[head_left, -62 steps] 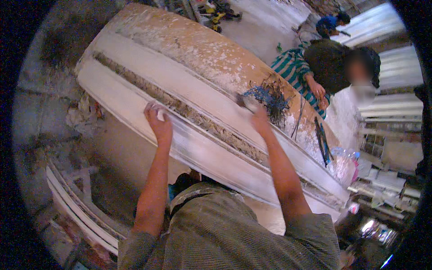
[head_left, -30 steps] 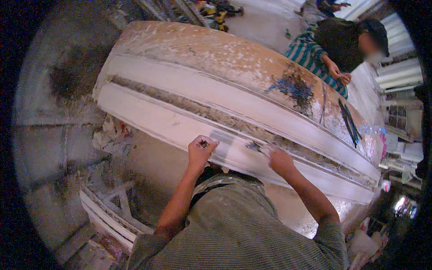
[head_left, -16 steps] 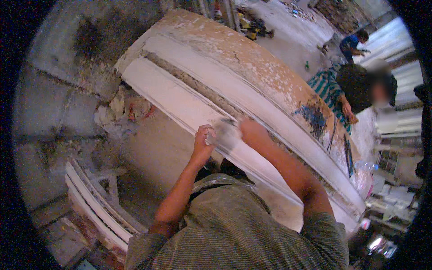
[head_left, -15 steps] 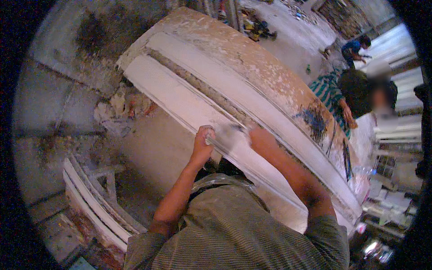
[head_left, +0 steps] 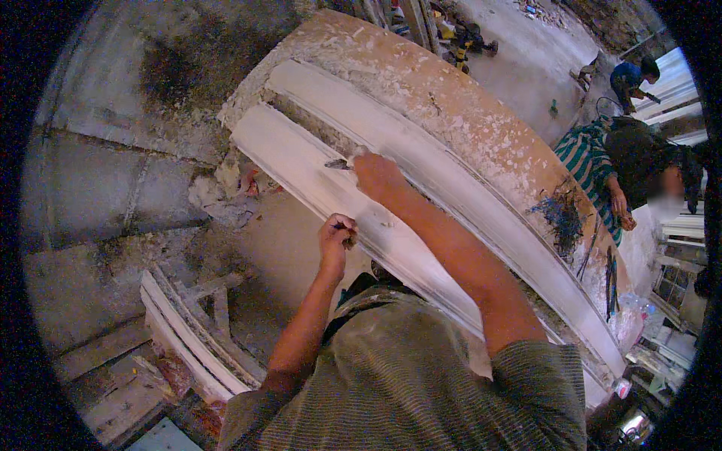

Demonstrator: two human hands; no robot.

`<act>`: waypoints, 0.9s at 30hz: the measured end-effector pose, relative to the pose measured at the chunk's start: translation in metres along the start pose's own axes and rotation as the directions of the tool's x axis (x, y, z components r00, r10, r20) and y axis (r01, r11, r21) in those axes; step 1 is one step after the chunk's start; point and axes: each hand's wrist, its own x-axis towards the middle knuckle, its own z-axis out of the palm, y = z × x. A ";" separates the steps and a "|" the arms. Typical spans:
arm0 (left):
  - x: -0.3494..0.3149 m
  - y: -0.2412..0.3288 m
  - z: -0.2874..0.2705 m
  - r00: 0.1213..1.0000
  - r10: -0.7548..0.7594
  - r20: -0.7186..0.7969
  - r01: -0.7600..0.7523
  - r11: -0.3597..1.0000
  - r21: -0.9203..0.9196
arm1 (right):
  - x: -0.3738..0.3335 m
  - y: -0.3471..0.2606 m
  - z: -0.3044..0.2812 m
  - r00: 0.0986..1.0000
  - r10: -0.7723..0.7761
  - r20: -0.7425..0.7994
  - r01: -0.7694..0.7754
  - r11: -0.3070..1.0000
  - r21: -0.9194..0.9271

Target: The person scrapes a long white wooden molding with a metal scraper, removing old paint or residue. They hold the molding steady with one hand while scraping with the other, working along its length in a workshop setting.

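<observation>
A long curved white moulding strip (head_left: 301, 154) lies before me on a large plaster-spotted tan board. Near its middle my right hand (head_left: 378, 177) is closed round a small scraper-like tool (head_left: 338, 164), whose dark flat end points left over the white surface; its handle is hidden in my fist. My left hand (head_left: 336, 234) is curled at the near edge of the same strip. Something small and dark shows between its fingers, too unclear to name. Beyond a rough grey groove runs a second white moulding strip (head_left: 451, 177), parallel to the first.
The tan board (head_left: 444, 90) reaches to the far side, with tangled dark fibres (head_left: 560, 222) at its right. A person in striped clothing (head_left: 590, 154) bends beside it; another in blue (head_left: 628, 79) works farther back. A smaller curved moulding (head_left: 184, 334) rests at lower left.
My right hand has moved away from me and to the left along the white strip, and its tool now shows more sharply. My left hand stays near the strip's near edge. The view has shifted slightly.
</observation>
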 end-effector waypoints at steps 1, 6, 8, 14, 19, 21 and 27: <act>0.005 0.000 -0.004 0.999 0.013 -0.043 -0.012 1.000 0.022 | -0.017 0.007 -0.003 0.999 -0.023 -0.031 0.024 1.000 0.007; 0.018 -0.013 -0.020 0.988 0.088 -0.126 -0.089 0.996 -0.001 | -0.187 0.044 -0.019 0.993 -0.010 0.121 0.003 0.998 0.061; 0.014 -0.017 -0.023 0.984 0.144 -0.101 -0.141 0.989 0.032 | -0.243 0.048 -0.013 0.818 0.392 0.420 -0.439 0.898 0.016; -0.003 -0.019 -0.009 0.984 0.151 -0.098 -0.124 0.963 0.237 | -0.202 0.032 0.031 0.813 0.343 0.471 -0.324 0.938 -0.123; -0.007 -0.002 0.001 0.981 0.195 -0.012 -0.183 0.941 0.283 | -0.044 -0.013 0.057 0.993 0.048 -0.110 -0.041 0.997 0.071; -0.006 0.003 -0.001 0.977 0.212 -0.005 -0.200 0.929 0.312 | -0.031 -0.018 0.049 0.985 0.087 -0.149 -0.065 0.987 0.145; -0.006 -0.009 -0.025 0.970 0.216 -0.108 -0.181 0.945 0.271 | -0.190 0.023 0.020 0.900 0.364 0.240 -0.372 0.928 -0.012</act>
